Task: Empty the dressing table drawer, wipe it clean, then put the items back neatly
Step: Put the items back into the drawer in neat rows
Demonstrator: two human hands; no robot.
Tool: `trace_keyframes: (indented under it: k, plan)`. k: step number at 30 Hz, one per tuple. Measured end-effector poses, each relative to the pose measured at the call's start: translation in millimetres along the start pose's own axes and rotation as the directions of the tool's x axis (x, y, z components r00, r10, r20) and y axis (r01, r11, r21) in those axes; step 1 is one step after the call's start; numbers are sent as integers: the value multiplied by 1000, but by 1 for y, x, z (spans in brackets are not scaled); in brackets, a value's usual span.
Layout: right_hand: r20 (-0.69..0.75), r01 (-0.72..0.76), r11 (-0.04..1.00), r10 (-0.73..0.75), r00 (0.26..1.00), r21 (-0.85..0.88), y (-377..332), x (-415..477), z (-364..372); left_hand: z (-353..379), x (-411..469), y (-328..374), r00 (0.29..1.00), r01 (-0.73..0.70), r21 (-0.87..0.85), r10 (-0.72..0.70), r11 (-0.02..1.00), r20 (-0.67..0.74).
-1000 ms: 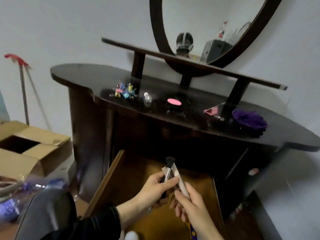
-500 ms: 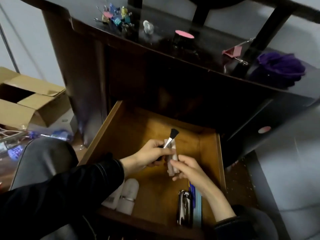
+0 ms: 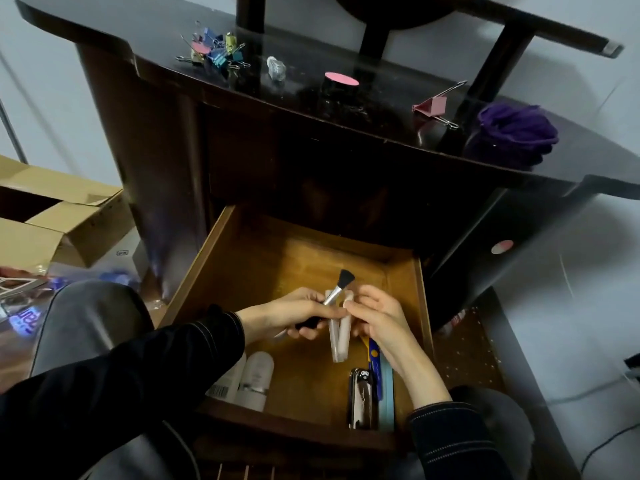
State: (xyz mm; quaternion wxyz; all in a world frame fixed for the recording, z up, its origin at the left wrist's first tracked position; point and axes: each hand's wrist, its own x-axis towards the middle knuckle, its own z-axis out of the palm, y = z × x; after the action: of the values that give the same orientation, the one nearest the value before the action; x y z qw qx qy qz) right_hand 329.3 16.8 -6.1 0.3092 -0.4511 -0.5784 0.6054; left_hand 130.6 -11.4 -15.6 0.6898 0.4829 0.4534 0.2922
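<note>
Drawer (image 3: 270,271) pulled out from under the dark dressing table (image 3: 156,26), wooden inside, seen from above. Both hands close together over its middle. Left hand (image 3: 291,311) curled round the black handle of a small makeup brush (image 3: 334,295), thumb on top, bristles pointing up and away toward the back wall. Right hand (image 3: 377,315) pinching the upper end of one of two pale tubes (image 3: 337,337) between thumb and forefinger, remaining fingers loosely bent behind. Tubes nearly upright, tops apart and bottoms meeting in a narrow V, just right of the brush handle. Cannot tell whether the left hand also steadies the second tube, or whether the tube ends touch the drawer floor. At the near left corner of the drawer, two white bottles (image 3: 256,379) lying side by side. At the near right, a shiny metal case (image 3: 362,400) beside a long blue strip (image 3: 386,396) along the right wall. On the tabletop, from left to right: a heap of coloured binder clips (image 3: 214,51), a small clear bottle (image 3: 276,67), a round pink-topped pot (image 3: 341,79), a single pink clip (image 3: 431,107) and a bunched purple cloth (image 3: 516,133). On the floor to the left, an open cardboard box (image 3: 52,216).
</note>
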Motion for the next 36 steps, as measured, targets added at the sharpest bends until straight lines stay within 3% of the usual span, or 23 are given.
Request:
trace_keyframes:
  k: [2, 4, 7, 16, 25, 30, 36]
  plan:
    - [-126, 0, 999, -5, 992, -40, 5, 3, -4, -3, 5, -3, 982, 39, -10, -40, 999, -185]
    - [-214, -35, 978, -11, 977, -207, 13, 6, -8, -9, 10, -7, 928, 80, 32, -63, 996, -367]
    - [-202, -104, 875, 6, 979, -473, 26, 11, -6, -16, 14, -13, 883, 112, 86, -59, 990, -467]
    - [-105, -153, 620, 114, 988, -769, 43, 19, -2, -12, 20, -15, 899, 111, 126, -45, 986, -436]
    - [-60, -113, 400, 143, 988, -909, 43, 15, 1, -16, 20, -17, 898, 96, 110, -38, 989, -439]
    - [67, -49, 375, 291, 954, -926, 43, 13, 1, -17, 21, -18, 897, 99, 111, -41, 989, -440]
    - [100, -44, 393, 339, 935, -919, 47, 14, 1, -18, 20, -18, 897, 101, 112, -42, 989, -440]
